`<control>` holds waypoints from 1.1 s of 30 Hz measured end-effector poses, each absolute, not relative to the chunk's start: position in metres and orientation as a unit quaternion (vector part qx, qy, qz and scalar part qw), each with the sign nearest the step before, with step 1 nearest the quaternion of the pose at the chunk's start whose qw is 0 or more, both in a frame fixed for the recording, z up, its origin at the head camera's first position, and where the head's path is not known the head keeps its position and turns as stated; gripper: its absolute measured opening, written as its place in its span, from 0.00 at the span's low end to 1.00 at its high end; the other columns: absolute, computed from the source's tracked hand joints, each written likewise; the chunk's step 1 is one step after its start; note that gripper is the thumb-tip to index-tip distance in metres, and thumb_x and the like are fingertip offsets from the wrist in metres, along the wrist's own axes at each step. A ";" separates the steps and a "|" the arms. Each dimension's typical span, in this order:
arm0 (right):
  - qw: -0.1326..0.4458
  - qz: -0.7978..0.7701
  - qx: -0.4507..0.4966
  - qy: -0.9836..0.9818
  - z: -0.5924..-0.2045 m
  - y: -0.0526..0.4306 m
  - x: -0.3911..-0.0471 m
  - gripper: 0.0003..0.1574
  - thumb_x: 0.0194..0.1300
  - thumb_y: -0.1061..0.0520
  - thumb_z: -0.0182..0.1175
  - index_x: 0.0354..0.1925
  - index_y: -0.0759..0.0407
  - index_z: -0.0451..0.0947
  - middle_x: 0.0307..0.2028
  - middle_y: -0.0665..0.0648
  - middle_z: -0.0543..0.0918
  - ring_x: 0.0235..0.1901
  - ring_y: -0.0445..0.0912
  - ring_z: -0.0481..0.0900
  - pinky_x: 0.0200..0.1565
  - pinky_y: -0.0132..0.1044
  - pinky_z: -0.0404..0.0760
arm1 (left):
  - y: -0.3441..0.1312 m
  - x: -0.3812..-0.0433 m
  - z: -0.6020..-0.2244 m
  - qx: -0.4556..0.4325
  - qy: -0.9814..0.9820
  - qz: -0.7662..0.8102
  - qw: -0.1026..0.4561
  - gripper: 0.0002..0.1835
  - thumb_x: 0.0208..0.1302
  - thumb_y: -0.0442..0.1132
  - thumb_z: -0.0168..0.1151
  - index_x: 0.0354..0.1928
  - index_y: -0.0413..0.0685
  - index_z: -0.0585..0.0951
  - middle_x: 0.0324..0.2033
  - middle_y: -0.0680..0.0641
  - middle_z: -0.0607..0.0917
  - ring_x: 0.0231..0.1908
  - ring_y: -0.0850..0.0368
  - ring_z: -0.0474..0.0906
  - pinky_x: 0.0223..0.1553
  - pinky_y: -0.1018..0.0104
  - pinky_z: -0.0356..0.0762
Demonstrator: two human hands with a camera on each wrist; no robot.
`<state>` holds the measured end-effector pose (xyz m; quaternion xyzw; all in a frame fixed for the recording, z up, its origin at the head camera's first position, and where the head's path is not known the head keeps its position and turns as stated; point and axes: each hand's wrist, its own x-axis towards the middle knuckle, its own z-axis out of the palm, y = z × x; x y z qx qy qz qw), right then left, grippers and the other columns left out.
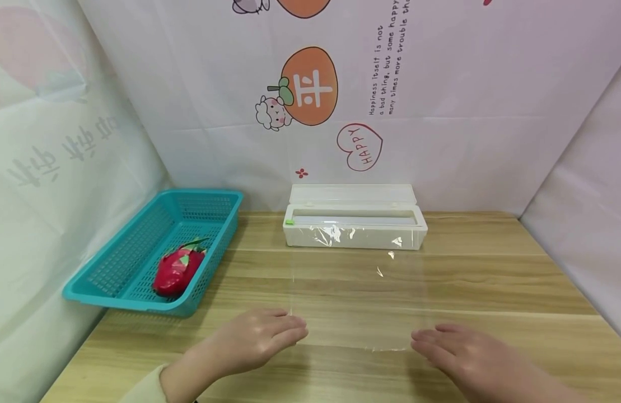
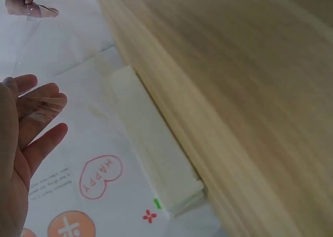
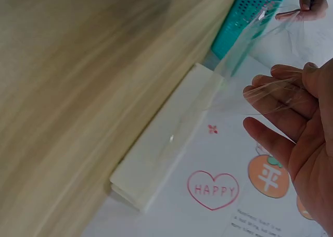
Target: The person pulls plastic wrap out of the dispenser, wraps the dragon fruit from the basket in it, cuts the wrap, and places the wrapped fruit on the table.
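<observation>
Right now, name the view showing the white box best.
The head view: it shows the white box whole, lid raised, front facing the camera. The left wrist view shows its outside and green tab; the right wrist view, its outside partly behind clear film.

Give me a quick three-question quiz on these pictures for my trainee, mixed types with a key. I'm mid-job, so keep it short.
1. What lies in the teal basket?
2. True or false: the lid of the white box is closed.
3. The clear film runs from the box to:
A. the left hand and the right hand
B. the left hand alone
C. the basket

Key
1. A red dragon fruit.
2. False; it stands open.
3. A.
</observation>
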<state>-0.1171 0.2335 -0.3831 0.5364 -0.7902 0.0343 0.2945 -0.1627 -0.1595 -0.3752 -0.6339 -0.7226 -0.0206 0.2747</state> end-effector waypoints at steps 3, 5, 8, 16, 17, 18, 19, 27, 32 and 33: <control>0.274 0.033 0.541 -0.795 -0.392 0.233 -0.119 0.26 0.75 0.41 0.47 0.47 0.60 0.80 0.43 0.54 0.86 0.42 0.45 0.84 0.44 0.39 0.80 | -0.160 -0.164 -0.384 -0.633 -0.726 -0.010 0.268 0.24 0.79 0.30 0.29 0.51 0.39 0.80 0.47 0.47 0.85 0.50 0.60 0.81 0.53 0.63 0.76; 0.260 0.036 0.547 -0.795 -0.398 0.232 -0.121 0.25 0.71 0.40 0.53 0.47 0.60 0.80 0.44 0.55 0.85 0.43 0.45 0.84 0.44 0.40 0.80 | -0.160 -0.165 -0.389 -0.631 -0.731 -0.006 0.259 0.24 0.78 0.30 0.29 0.51 0.40 0.80 0.47 0.48 0.85 0.50 0.60 0.81 0.53 0.63 0.76; 0.241 0.033 0.547 -0.801 -0.405 0.231 -0.122 0.26 0.68 0.39 0.57 0.47 0.59 0.81 0.45 0.55 0.85 0.44 0.45 0.84 0.43 0.41 0.81 | -0.160 -0.166 -0.397 -0.629 -0.738 0.000 0.244 0.21 0.77 0.30 0.34 0.50 0.41 0.80 0.47 0.48 0.85 0.49 0.60 0.81 0.54 0.63 0.75; 0.203 0.016 0.554 -0.807 -0.420 0.229 -0.124 0.34 0.61 0.30 0.58 0.48 0.55 0.81 0.47 0.53 0.85 0.46 0.45 0.83 0.43 0.42 0.81 | -0.156 -0.168 -0.409 -0.641 -0.735 0.034 0.217 0.13 0.71 0.32 0.47 0.46 0.45 0.81 0.45 0.50 0.85 0.47 0.62 0.81 0.53 0.63 0.76; 0.201 0.016 0.555 -0.807 -0.421 0.229 -0.125 0.31 0.62 0.33 0.59 0.48 0.55 0.81 0.47 0.53 0.85 0.46 0.45 0.83 0.43 0.42 0.81 | -0.156 -0.168 -0.411 -0.640 -0.738 0.035 0.212 0.12 0.70 0.33 0.49 0.46 0.46 0.81 0.45 0.51 0.86 0.47 0.62 0.81 0.53 0.63 0.76; 0.198 0.014 0.556 -0.807 -0.422 0.228 -0.125 0.31 0.62 0.33 0.59 0.48 0.56 0.81 0.48 0.53 0.84 0.46 0.45 0.83 0.43 0.42 0.81 | -0.156 -0.168 -0.412 -0.638 -0.741 0.039 0.208 0.11 0.68 0.33 0.52 0.46 0.47 0.81 0.44 0.52 0.86 0.46 0.63 0.82 0.52 0.63 0.76; 0.192 0.014 0.554 -0.810 -0.423 0.228 -0.125 0.31 0.62 0.33 0.59 0.49 0.56 0.81 0.48 0.53 0.84 0.47 0.46 0.82 0.43 0.42 0.81 | -0.156 -0.168 -0.412 -0.636 -0.743 0.043 0.203 0.10 0.67 0.34 0.54 0.46 0.48 0.82 0.44 0.52 0.86 0.46 0.63 0.82 0.52 0.63 0.77; 0.157 0.053 0.548 -0.820 -0.430 0.228 -0.128 0.17 0.62 0.48 0.66 0.46 0.53 0.79 0.48 0.53 0.84 0.45 0.46 0.83 0.43 0.38 0.81 | -0.153 -0.170 -0.422 -0.631 -0.754 0.049 0.176 0.10 0.66 0.39 0.60 0.48 0.49 0.82 0.43 0.54 0.86 0.44 0.66 0.82 0.49 0.66 0.78; 0.131 0.088 0.539 -0.827 -0.433 0.229 -0.130 0.16 0.62 0.53 0.66 0.48 0.54 0.79 0.47 0.51 0.84 0.44 0.46 0.83 0.41 0.40 0.82 | -0.152 -0.173 -0.428 -0.630 -0.760 0.017 0.155 0.17 0.69 0.52 0.58 0.48 0.48 0.82 0.39 0.55 0.86 0.40 0.65 0.83 0.47 0.68 0.78; 0.128 0.089 0.538 -0.828 -0.433 0.229 -0.130 0.17 0.63 0.52 0.65 0.49 0.56 0.79 0.47 0.51 0.84 0.44 0.46 0.82 0.40 0.41 0.82 | -0.152 -0.173 -0.428 -0.629 -0.762 0.016 0.151 0.17 0.70 0.52 0.57 0.48 0.48 0.82 0.40 0.55 0.86 0.40 0.65 0.83 0.47 0.68 0.78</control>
